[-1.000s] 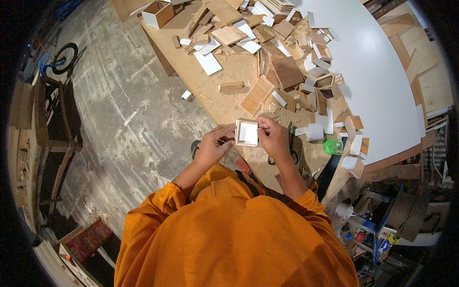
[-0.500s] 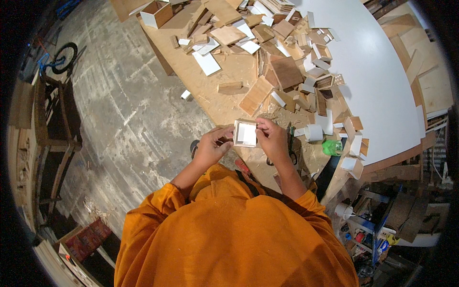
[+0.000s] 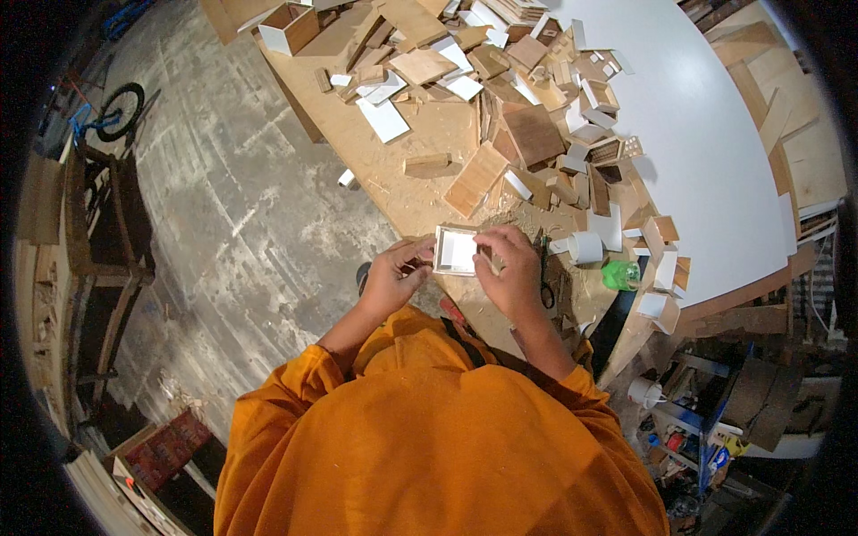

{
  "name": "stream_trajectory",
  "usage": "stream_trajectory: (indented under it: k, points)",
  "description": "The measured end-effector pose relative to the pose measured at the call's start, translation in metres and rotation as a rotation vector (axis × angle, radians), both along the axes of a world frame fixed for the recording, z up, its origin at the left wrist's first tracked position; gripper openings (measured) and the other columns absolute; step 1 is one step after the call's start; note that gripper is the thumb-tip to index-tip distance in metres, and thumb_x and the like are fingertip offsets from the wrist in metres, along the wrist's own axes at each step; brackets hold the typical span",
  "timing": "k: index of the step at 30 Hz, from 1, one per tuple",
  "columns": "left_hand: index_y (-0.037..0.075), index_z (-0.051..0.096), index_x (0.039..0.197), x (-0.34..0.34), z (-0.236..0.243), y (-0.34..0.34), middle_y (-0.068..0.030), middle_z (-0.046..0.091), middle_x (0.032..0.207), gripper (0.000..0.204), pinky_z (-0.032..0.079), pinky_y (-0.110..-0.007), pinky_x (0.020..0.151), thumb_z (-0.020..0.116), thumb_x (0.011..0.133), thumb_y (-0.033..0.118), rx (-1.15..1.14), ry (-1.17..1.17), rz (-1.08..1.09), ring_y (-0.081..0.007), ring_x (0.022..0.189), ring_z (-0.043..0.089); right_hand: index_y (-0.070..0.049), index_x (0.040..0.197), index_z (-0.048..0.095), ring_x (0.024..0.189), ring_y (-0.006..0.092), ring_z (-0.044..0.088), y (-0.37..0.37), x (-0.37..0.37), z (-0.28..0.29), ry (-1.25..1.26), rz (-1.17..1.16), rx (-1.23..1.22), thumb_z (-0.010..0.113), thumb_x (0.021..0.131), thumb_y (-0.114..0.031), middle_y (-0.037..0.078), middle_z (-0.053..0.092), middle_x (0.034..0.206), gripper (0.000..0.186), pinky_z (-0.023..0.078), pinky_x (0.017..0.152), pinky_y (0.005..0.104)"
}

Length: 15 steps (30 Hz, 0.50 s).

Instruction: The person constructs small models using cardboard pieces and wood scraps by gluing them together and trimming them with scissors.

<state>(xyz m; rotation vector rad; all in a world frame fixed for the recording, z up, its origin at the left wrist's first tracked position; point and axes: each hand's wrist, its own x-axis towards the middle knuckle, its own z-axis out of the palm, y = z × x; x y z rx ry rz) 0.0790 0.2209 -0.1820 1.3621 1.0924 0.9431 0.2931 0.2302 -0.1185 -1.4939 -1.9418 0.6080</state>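
A small square box [image 3: 456, 250], with a white inside and light wooden rim, is held between my two hands over the near edge of the worktable [image 3: 393, 188]. My left hand [image 3: 398, 272] grips its left side with curled fingers. My right hand [image 3: 505, 268] holds the right side, fingers bent over that edge. A dark tool with looped handles [image 3: 545, 290] lies just right of my right hand, partly hidden, beside wood shavings. A white cylinder [image 3: 585, 248] and a green translucent container [image 3: 621, 275] stand farther right.
Wood offcuts and small boxes [image 3: 527, 134] are piled across the table. A large white board [image 3: 715, 196] lies at right, above a blue metal rack [image 3: 706, 420]. At left are concrete floor [image 3: 206, 250], a wooden frame [image 3: 98, 268] and a bicycle [image 3: 116, 112].
The box and both hands have shifted slightly leftward. My right hand's fingers have spread a little farther over the box's right edge.
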Motion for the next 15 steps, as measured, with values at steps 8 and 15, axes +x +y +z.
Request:
stream_trajectory:
  k: [8,15]
  points:
    - [0.004,0.063,0.122,0.002,0.006,0.001,-0.0043,0.06,0.096,0.046,0.048,-0.022,0.069,0.064,0.078,-0.011,0.014,0.018,0.016,-0.0096,0.079,0.06,-0.008,0.086,0.07,0.095,0.0285,0.053,-0.012,-0.015,0.005,-0.281,0.243,0.128,0.073,0.071,-0.009,0.006,0.061,0.097,0.015,0.043,0.085,0.0403]
    - [0.004,0.063,0.122,0.004,0.003,0.001,-0.0048,0.06,0.094,0.049,0.049,-0.023,0.068,0.066,0.075,-0.01,0.026,0.058,0.023,-0.0105,0.077,0.06,-0.008,0.085,0.07,0.097,0.0279,0.052,-0.013,-0.015,-0.002,-0.259,0.246,0.095,0.07,0.074,-0.01,0.006,0.061,0.095,0.011,0.04,0.087,0.0407]
